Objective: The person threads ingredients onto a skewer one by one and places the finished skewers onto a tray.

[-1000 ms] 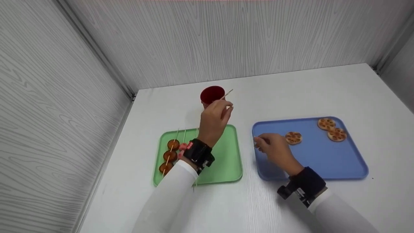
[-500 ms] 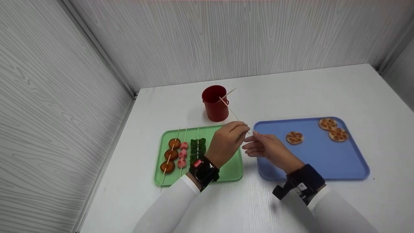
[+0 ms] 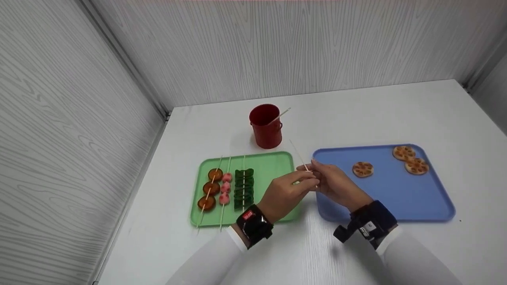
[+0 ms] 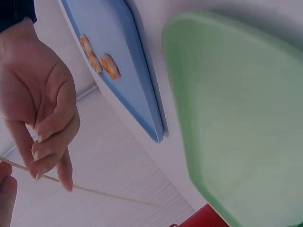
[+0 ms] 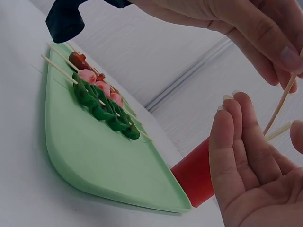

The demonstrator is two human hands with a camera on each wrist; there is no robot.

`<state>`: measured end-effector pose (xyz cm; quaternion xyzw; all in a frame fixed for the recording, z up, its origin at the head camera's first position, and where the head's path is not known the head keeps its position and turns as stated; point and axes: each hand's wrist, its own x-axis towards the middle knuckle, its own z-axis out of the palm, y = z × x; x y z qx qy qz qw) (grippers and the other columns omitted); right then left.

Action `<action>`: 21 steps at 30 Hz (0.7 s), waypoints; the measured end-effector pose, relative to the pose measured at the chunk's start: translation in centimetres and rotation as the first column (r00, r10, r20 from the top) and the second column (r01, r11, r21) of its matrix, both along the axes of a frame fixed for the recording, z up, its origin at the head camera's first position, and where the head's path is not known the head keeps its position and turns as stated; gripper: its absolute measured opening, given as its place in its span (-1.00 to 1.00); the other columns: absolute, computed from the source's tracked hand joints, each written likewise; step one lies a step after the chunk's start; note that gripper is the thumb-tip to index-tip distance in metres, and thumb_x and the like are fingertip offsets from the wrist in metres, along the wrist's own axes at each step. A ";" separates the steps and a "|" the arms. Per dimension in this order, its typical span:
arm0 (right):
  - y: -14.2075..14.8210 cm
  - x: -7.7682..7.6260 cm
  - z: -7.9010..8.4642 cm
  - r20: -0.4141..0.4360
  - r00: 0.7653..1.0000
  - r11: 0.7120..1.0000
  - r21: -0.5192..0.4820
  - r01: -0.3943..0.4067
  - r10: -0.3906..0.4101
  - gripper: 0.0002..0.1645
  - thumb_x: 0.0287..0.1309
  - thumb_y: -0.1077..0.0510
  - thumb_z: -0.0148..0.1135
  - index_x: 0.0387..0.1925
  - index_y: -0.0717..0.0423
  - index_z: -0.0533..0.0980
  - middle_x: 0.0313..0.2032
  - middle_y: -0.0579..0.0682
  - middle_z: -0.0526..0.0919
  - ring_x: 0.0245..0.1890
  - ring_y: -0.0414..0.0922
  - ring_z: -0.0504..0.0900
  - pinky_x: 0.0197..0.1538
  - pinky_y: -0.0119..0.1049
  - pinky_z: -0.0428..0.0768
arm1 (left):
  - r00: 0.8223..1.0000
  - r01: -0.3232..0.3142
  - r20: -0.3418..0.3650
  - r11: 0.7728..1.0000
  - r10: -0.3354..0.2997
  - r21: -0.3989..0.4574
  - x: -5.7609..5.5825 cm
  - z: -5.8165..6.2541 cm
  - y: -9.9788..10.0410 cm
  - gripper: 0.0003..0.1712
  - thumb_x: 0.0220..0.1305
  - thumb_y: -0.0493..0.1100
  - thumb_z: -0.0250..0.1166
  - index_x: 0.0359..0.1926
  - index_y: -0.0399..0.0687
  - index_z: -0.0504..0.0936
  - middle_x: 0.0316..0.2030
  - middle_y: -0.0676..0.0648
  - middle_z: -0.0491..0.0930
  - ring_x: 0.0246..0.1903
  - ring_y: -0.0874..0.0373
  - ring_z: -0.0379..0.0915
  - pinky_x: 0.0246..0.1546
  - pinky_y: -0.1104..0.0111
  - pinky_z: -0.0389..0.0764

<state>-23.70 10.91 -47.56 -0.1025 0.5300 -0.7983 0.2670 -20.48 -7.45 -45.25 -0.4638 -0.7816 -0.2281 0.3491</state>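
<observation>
My left hand (image 3: 283,194) pinches a thin wooden skewer (image 3: 300,155) between thumb and fingers, over the gap between the two trays. Facing it, my right hand (image 3: 337,183) is held around the skewer's lower part; in the right wrist view its fingers (image 5: 246,137) are fairly straight and the thumb stands apart. The skewer (image 4: 109,194) passes by the right fingertips in the left wrist view; whether they touch it I cannot tell. On the blue tray (image 3: 388,202) lie three lotus root slices, one (image 3: 363,169) nearer and two (image 3: 416,166) overlapping at the far right.
The green tray (image 3: 273,162) at left bears three loaded skewers: brown round slices (image 3: 211,188), pink balls (image 3: 225,187) and folded green pieces (image 3: 244,189). Behind it stands a red bucket (image 3: 268,136) with another skewer (image 3: 282,114) leaning out. Grey wood-grain panels (image 3: 277,47) enclose the table.
My left hand has come from the red bucket toward me and right, bringing a skewer to the right hand. The right hand has opened its fingers and shifted slightly to meet it.
</observation>
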 end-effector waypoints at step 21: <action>2.7 -0.5 -0.4 0.059 0.970 0.962 0.157 0.223 -0.235 -0.77 0.41 0.16 0.09 -0.31 0.19 0.59 -0.48 -0.07 0.67 -0.46 -0.25 0.63 -0.31 -0.43 0.64 | 0.972 0.077 0.221 0.997 -0.078 0.013 2.0 -2.2 0.6 -0.83 0.32 -0.28 0.27 -0.10 -0.15 0.69 -0.15 -0.02 0.69 -0.08 0.25 0.62 0.02 0.60 0.50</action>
